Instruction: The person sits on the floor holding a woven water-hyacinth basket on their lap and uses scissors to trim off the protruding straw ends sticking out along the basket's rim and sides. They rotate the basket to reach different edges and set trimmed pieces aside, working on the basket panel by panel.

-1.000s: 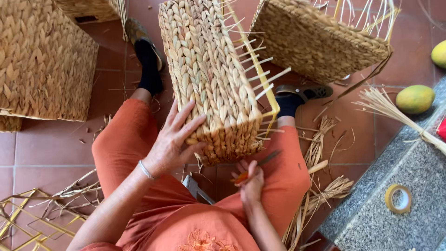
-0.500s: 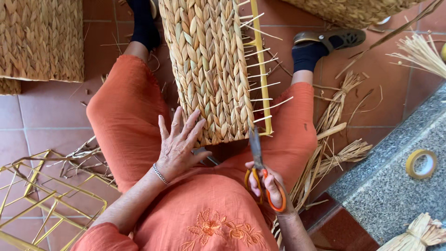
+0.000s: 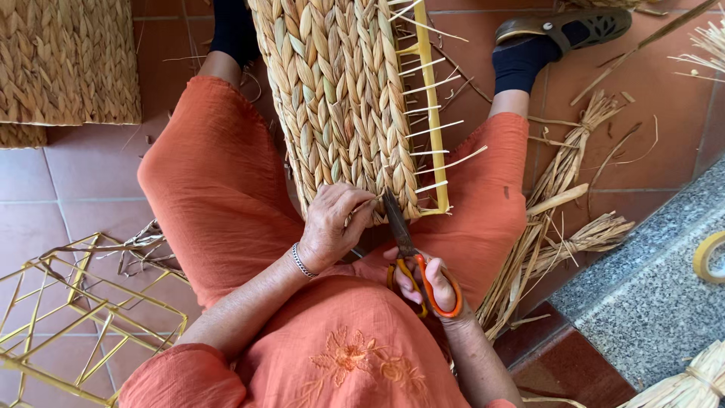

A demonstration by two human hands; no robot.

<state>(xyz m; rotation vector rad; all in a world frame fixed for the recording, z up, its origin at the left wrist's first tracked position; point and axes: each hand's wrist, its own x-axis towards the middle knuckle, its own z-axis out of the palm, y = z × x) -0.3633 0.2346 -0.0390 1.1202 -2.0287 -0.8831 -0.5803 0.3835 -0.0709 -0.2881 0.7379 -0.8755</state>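
Left hand (image 3: pixel 332 227) pinching a straw end on the woven seagrass basket (image 3: pixel 340 98) at centre frame, right hand (image 3: pixel 430 287) gripping orange-handled scissors (image 3: pixel 411 257), yellow tape roll (image 3: pixel 710 257) at right edge.

Terracotta floor tiles (image 3: pixel 91 196) fill the room's ground, lit evenly by soft daylight. A speckled grey granite step (image 3: pixel 649 287) rises at right, and loose dried straw (image 3: pixel 566 227) litters the tiles beside it.

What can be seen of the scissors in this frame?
The scissors have orange loop handles and dark metal blades, nearly closed as far as shows. They point up and slightly left, tips meeting the lower edge of the woven basket beside its yellow wire frame. The right hand holds them with fingers through the loops, above the orange-clothed lap. The left hand pinches a strand at the basket's edge right next to the blade tips.
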